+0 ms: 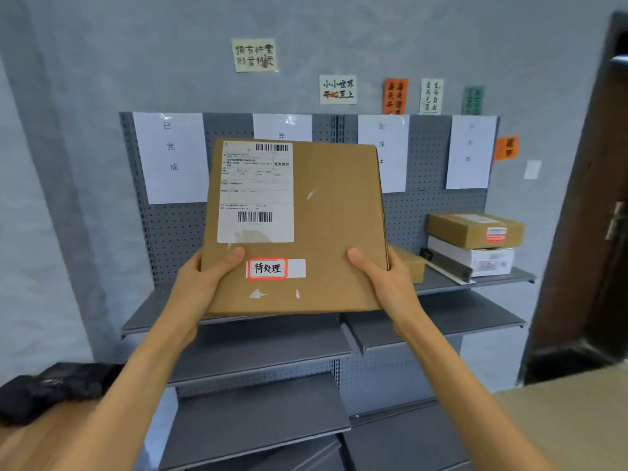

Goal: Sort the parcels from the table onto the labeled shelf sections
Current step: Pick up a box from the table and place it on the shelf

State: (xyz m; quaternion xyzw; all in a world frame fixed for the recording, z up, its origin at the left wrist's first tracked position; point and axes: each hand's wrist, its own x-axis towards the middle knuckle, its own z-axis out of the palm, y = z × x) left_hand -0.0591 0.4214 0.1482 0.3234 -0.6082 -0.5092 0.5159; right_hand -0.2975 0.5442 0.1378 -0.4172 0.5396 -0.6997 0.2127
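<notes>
1. Flat cardboard parcel [316, 226]: held upright in the air before the shelf [441, 321], shipping label at its upper left corner, red-framed sticker [267, 268] near its bottom edge.
2. Left hand [204, 280]: grips the parcel's lower left edge, thumb on its face.
3. Right hand [380, 277]: grips the lower right edge likewise.
4. Stacked boxes [475, 243]: at the top shelf's right end.

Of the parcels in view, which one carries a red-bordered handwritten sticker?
The flat cardboard parcel held up by the left hand and right hand. The brown box and white box stacked on the shelf show none.
</notes>
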